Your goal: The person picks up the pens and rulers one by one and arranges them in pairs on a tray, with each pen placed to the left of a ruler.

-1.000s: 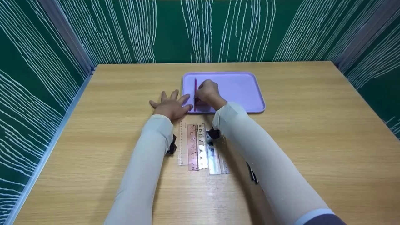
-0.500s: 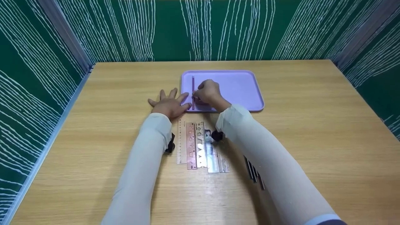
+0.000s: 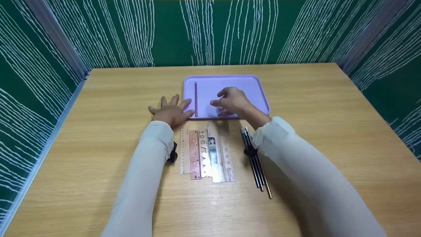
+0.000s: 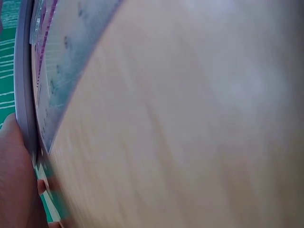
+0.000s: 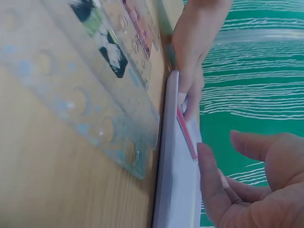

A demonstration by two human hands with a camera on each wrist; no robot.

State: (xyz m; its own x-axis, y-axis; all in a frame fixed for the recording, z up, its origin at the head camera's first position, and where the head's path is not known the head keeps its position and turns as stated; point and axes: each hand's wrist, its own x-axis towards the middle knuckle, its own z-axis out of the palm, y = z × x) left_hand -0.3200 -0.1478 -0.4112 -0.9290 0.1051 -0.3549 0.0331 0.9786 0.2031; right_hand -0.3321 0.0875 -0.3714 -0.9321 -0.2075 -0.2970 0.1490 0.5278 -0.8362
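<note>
A red pencil (image 3: 196,98) lies lengthwise along the left side of a purple tray (image 3: 241,84). My left hand (image 3: 171,113) rests with spread fingers at the tray's left edge, its thumb and forefinger over the rim. Above the tray, to the right of the pencil, my right hand (image 3: 233,102) is held with loosely bent fingers apart and nothing between them. In the right wrist view, thumb and fingers of the right hand (image 5: 256,190) are separated, and the pencil (image 5: 186,133) lies beyond them. Only part of the left hand (image 4: 16,175) shows in the left wrist view.
Several rulers lie side by side in front of the tray, among them a pink ruler (image 3: 194,158) and a clear ruler with a picture (image 3: 215,164). To their right, under the right wrist, several dark pencils (image 3: 256,171) lie bunched. Green walls enclose the table (image 3: 98,138).
My right hand has let go of the red pencil and moved right, away from it. The dark pencils have come into fuller view. My left hand keeps its place at the tray's edge.
</note>
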